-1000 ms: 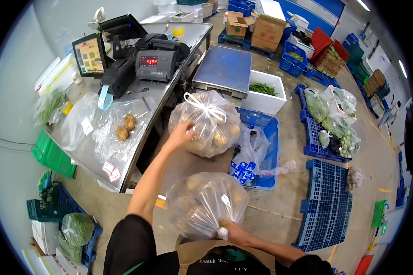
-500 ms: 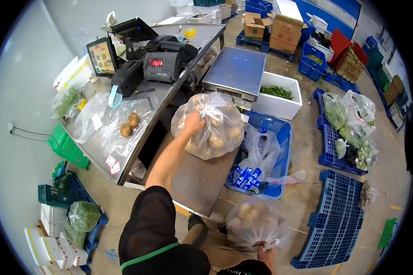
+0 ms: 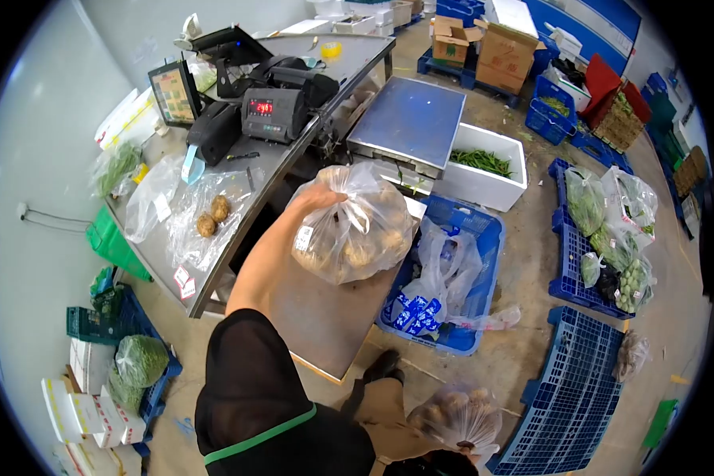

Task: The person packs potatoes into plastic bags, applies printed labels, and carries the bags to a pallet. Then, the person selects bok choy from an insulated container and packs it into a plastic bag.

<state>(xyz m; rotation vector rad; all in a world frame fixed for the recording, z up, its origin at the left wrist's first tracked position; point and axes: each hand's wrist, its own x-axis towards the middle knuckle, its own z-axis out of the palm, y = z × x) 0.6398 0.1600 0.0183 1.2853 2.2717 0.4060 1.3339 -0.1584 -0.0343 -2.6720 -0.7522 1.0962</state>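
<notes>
My left hand point(image 3: 325, 197) is closed on the gathered top of a clear plastic bag of potatoes point(image 3: 361, 242), which has a white label on its side. This bag is over the metal platform point(image 3: 317, 325) in front of me; whether its full weight rests there I cannot tell. Low at my right side, my right hand point(image 3: 472, 452) grips the twisted neck of a second bag of potatoes point(image 3: 452, 412), which hangs beside my leg. Two loose potatoes point(image 3: 213, 216) lie on plastic film on the steel table to the left.
A weighing display point(image 3: 274, 113) with red digits and a screen point(image 3: 174, 94) stand on the table point(image 3: 250, 170). Right of the platform are a blue basket point(image 3: 492, 238) with plastic bags and a white box point(image 3: 500, 184) of green peppers. A blue pallet point(image 3: 563, 397) lies to the right.
The left bag has turned, bringing its label into view, and shifted slightly toward me. The right bag has moved lower. The red digits on the display differ.
</notes>
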